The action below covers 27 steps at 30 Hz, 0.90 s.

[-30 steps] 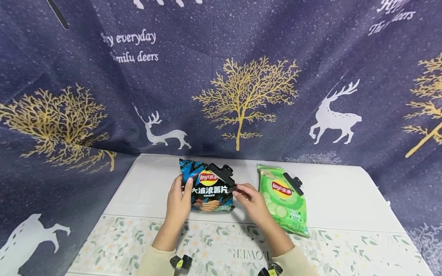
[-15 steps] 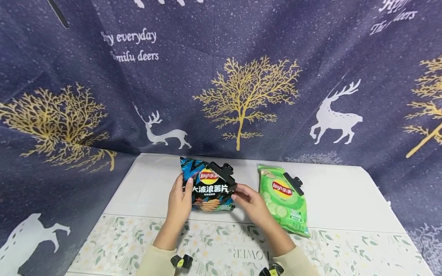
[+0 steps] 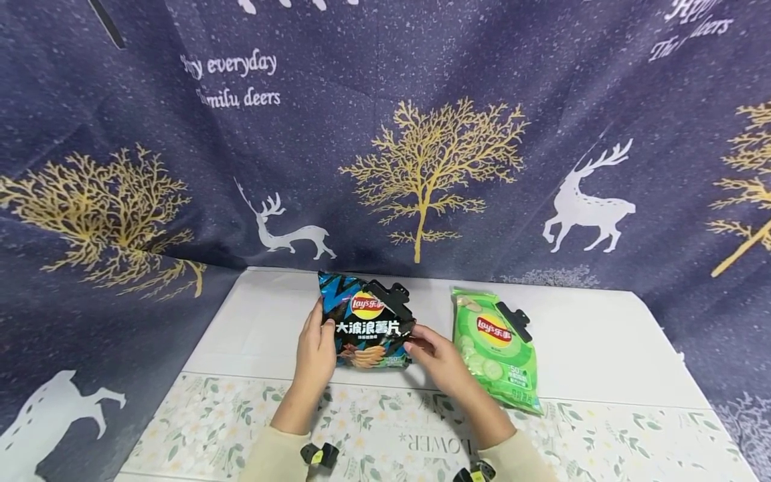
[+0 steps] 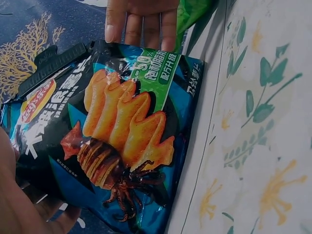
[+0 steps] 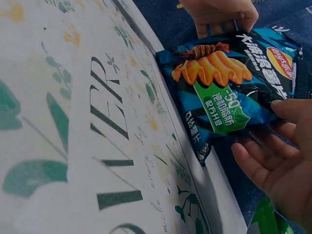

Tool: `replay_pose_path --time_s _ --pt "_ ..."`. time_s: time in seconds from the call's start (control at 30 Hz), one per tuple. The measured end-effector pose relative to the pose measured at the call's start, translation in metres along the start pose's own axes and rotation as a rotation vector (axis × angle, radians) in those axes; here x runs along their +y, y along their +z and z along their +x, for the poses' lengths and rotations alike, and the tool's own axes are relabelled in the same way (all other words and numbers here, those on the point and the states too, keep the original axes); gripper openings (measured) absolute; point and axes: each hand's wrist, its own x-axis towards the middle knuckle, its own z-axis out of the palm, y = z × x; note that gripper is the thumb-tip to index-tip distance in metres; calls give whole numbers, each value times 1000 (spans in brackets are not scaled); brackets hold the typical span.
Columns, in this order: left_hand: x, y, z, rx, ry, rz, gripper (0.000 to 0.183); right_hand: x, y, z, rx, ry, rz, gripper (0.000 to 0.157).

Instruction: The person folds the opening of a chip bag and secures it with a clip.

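Observation:
A black and blue bag of chips (image 3: 369, 345) stands tilted at the table's far side, with a black bag clip (image 3: 390, 298) fastened across its upper right corner. My left hand (image 3: 314, 345) holds the bag's left edge, thumb in front and fingers partly behind. At the right edge, below the clip, my right hand (image 3: 442, 358) pinches the bag between thumb and fingers. The right wrist view shows the right thumb on the bag's front (image 5: 219, 83), with some fingers beneath. A green bag of chips (image 3: 494, 361) lies to the right, with its own black clip (image 3: 515, 321).
The white table (image 3: 602, 348) has a flower-patterned strip (image 3: 361, 428) along the near side. Directly behind it hangs a dark blue cloth (image 3: 289, 167) printed with deer and trees. The green bag lies close beside my right wrist.
The black and blue bag has shifted slightly up and to the right in both hands. My left thumb has slid back toward the bag's left edge. The green bag stays put.

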Motion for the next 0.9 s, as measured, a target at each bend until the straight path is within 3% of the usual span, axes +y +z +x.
replay_pose_path --time_s 0.37,0.9 --pt "-3 4 2 -13 -16 7 59 -1 -2 -2 0 50 -115 42" --pt "-10 13 2 -58 -30 -11 67 -2 1 -3 -140 76 -8 59"
